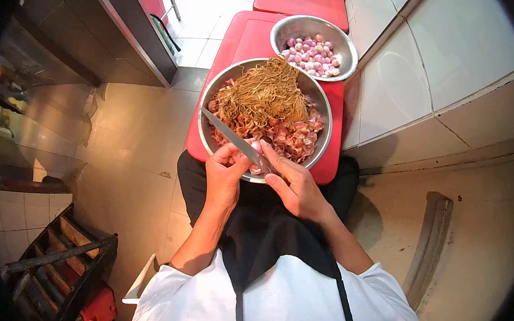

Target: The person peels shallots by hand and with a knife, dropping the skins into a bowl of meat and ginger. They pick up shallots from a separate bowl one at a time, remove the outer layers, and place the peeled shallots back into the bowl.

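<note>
A red stool [247, 40] is carrying a large steel bowl [328, 115] at its near edge, close over the lap so that skins and roots are dropping into it. A smaller bowl [348, 48] of peeled shallots [312, 56] is sitting at the far right corner. The right hand [298, 187] is gripping a knife [227, 132], and the left hand [225, 175] is pinching a shallot [256, 146] over the big bowl's near rim.
</note>
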Action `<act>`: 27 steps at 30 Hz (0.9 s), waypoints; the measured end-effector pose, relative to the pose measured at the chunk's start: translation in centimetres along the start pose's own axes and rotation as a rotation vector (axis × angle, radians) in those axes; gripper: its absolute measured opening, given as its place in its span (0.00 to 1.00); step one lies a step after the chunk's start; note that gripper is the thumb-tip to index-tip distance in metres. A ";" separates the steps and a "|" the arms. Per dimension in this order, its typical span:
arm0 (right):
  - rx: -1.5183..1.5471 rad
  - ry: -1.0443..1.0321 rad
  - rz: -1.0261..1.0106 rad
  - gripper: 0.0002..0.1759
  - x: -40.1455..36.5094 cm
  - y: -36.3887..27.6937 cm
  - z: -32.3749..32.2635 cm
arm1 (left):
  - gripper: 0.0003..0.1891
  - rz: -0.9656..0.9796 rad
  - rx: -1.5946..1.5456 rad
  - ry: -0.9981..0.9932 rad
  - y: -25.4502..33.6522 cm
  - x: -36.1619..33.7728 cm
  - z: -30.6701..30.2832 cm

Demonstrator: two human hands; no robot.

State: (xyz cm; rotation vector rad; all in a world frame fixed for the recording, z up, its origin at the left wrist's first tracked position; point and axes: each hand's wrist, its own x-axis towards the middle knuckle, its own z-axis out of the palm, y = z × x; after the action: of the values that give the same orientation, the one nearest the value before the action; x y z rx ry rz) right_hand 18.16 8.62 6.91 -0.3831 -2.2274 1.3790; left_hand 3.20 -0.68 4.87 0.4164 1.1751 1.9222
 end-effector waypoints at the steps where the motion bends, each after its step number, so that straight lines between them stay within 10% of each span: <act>1: 0.010 0.017 -0.013 0.33 0.0 0.0 0.2 | 0.14 0.011 0.009 0.007 0.0 0.0 0.0; 16: 0.380 -0.044 0.603 0.29 -0.3 -0.5 -1.3 | 0.15 -0.074 -0.070 -0.021 0.0 0.1 0.2; 27: 0.006 -0.068 0.065 0.34 -0.4 -0.3 -1.5 | 0.16 -0.086 -0.078 -0.045 0.0 0.0 0.1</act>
State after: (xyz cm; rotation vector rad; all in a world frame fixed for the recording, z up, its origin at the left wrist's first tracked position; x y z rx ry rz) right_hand 19.31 9.41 7.58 -0.4154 -2.2835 1.4519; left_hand 3.30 -0.65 4.94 0.3598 1.0687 1.8680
